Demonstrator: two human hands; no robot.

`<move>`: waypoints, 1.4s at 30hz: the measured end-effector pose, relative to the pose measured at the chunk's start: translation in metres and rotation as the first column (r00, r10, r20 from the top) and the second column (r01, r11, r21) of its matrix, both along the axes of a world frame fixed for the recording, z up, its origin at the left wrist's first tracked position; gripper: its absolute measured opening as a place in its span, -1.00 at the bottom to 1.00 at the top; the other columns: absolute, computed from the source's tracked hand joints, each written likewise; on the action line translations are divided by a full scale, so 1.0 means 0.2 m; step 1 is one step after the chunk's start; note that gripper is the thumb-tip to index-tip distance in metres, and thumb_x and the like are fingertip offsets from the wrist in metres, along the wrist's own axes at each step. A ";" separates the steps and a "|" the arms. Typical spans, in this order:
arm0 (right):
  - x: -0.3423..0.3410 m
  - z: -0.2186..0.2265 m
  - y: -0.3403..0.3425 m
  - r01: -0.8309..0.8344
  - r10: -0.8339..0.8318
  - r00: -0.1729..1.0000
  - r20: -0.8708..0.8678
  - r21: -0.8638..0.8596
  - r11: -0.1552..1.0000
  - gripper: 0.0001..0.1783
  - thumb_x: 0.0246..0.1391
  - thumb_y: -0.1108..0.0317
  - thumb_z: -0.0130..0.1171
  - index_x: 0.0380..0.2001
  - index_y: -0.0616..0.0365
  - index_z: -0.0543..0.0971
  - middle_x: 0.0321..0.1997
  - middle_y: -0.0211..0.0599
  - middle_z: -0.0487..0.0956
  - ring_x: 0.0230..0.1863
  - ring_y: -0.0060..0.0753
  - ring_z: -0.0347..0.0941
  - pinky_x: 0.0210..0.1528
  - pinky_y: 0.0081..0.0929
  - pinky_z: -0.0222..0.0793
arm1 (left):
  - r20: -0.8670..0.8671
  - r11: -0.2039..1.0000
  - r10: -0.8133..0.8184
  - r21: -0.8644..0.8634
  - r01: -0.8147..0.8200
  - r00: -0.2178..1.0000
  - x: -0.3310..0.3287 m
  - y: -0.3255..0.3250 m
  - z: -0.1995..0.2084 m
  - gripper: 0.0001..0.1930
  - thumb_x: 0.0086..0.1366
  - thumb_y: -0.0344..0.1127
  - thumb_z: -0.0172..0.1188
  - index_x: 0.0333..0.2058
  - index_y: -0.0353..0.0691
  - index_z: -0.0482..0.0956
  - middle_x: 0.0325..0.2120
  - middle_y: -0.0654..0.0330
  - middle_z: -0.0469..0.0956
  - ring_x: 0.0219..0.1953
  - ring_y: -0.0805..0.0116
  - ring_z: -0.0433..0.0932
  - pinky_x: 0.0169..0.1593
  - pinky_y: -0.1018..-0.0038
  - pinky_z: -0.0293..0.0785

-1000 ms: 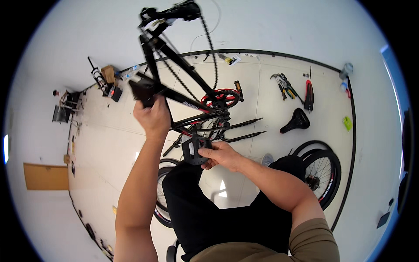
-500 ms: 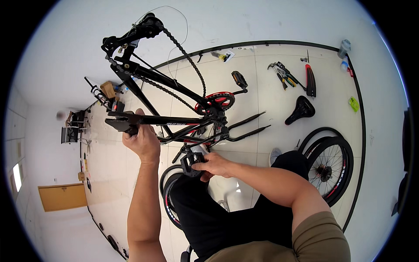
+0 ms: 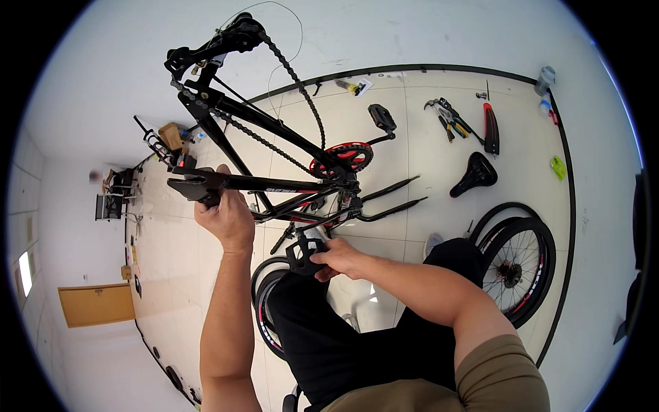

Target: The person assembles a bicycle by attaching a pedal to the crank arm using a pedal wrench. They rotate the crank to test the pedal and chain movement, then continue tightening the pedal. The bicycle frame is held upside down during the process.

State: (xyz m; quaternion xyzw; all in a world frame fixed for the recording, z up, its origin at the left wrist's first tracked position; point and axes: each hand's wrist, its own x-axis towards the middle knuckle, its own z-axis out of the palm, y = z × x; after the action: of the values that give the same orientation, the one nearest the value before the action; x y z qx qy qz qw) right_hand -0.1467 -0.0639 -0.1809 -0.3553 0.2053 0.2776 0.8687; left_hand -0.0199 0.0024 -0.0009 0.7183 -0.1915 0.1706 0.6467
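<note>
Bottles [image 3: 545,81] are by the wall at the upper right, what they hold too small to make out; a brown cardboard box [image 3: 171,136] sits far off at the left, its inside hidden from this angle; the black bicycle frame [image 3: 292,187] is held up above the floor [image 3: 384,281], in front of the person; the left hand [image 3: 226,216] is clamped around the dark end of a frame tube, its fingers partly hidden by it; the right hand [image 3: 341,259] pinches a black pedal [image 3: 304,253], thumb on the near face, the other fingers mostly out of sight behind it; the leg [image 3: 309,316] covers part of one wheel [image 3: 263,323]; the dark parts behind the pedal overlap, hard to tell apart; the small items near the far left wall are too tiny to name.
</note>
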 end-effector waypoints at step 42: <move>-0.02 -0.44 -0.03 0.087 -0.239 0.936 -0.260 -0.487 0.869 -0.86 0.07 0.58 -0.02 -0.40 0.46 0.50 -0.54 0.07 0.58 -0.63 -0.15 0.58 -0.80 -0.31 0.20 | 0.013 1.000 -0.022 0.006 0.022 1.000 0.01 0.01 0.01 -0.82 0.35 -0.50 0.09 -0.17 -0.50 0.58 -0.58 0.27 0.50 -0.69 0.66 0.27 -0.65 0.68 0.15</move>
State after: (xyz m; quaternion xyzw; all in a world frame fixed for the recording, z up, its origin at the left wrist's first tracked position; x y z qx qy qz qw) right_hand -0.1506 -0.0701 -0.2680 -0.4868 0.4301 0.1971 0.7343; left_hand -0.0188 0.0050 0.0012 0.7169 -0.2040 0.1674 0.6453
